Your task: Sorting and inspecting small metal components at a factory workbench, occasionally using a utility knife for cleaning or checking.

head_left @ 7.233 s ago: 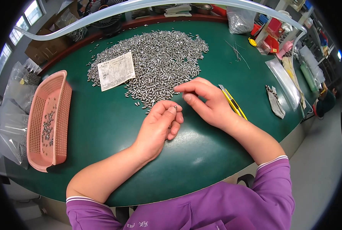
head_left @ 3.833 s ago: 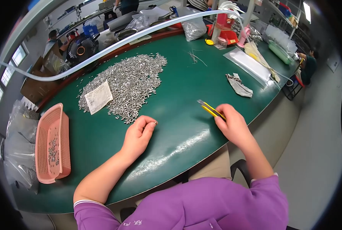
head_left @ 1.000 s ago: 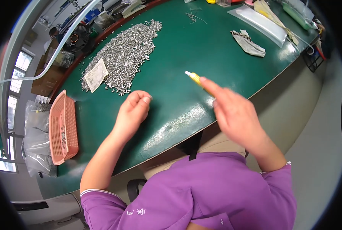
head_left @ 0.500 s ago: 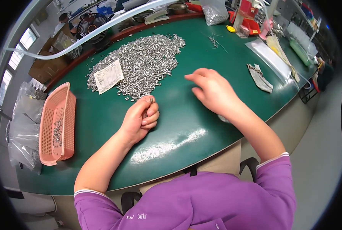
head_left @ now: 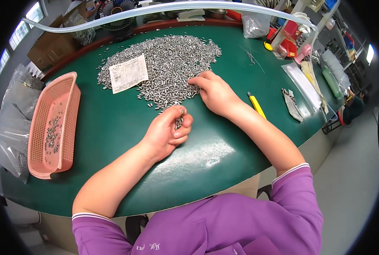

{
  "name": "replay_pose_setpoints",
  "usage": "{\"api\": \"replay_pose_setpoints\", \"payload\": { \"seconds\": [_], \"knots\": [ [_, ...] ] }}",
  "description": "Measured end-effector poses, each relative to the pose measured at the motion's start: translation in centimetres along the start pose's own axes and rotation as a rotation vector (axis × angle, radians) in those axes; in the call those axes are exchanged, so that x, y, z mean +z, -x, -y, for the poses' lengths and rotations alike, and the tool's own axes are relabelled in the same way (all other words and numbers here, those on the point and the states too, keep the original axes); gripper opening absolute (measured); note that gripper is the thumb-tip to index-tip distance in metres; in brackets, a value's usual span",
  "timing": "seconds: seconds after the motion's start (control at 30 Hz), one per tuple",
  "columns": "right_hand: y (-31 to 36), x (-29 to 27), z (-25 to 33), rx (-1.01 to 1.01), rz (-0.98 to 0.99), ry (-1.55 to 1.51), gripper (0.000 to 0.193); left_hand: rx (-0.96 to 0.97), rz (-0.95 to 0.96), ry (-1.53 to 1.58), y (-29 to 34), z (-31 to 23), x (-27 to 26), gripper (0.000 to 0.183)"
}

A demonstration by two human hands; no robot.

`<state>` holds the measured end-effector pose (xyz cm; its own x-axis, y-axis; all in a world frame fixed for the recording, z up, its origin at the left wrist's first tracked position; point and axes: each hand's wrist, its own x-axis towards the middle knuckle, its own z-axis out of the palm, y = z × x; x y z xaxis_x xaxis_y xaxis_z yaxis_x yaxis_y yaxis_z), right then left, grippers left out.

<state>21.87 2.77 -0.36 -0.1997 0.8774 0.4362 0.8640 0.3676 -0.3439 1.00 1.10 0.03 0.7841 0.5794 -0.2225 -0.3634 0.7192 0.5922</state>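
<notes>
A wide heap of small silvery metal pins lies spread on the green tabletop, with a printed paper slip resting on its left part. My left hand is curled closed around several of these metal pins, some showing between the thumb and fingers, just off the heap's near edge. At the heap's right edge, my right hand reaches in with its fingertips among the pins. Its thumb and index finger come close together; whether a pin is between them is hidden.
A pink plastic basket with some pins inside stands at the left, beside clear bags of parts. Right of my right forearm lies a yellow utility knife. Farther right are a grey glove and plastic sheets. A pale tube arches across the top.
My right hand has moved left onto the heap's edge, uncovering the yellow knife. My left hand stays closed, its held pins now more visible. The whole view has shifted slightly.
</notes>
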Motion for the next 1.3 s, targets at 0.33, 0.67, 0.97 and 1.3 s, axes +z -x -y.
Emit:
{"api": "replay_pose_setpoints", "payload": {
  "seconds": [0.33,0.67,0.97,1.3],
  "knots": [
    [2.4,-1.3,0.7,-0.029,-0.014,-0.196,0.036,0.002,-0.033,-0.032,-0.2,0.1,0.3,0.007],
    [2.0,-4.2,-1.5,0.187,-0.026,-0.038,0.016,-0.008,-0.084,-0.070,0.1,0.0,0.8,0.004],
    [2.3,-3.6,-0.7,0.168,0.058,-0.006,0.006,-0.014,-0.082,-0.101,0.2,-0.1,0.8,0.018],
    [2.4,-2.8,-0.2,0.080,0.019,-0.013,0.009,0.001,-0.078,-0.115,0.1,0.3,0.6,0.017]
  ]
}}
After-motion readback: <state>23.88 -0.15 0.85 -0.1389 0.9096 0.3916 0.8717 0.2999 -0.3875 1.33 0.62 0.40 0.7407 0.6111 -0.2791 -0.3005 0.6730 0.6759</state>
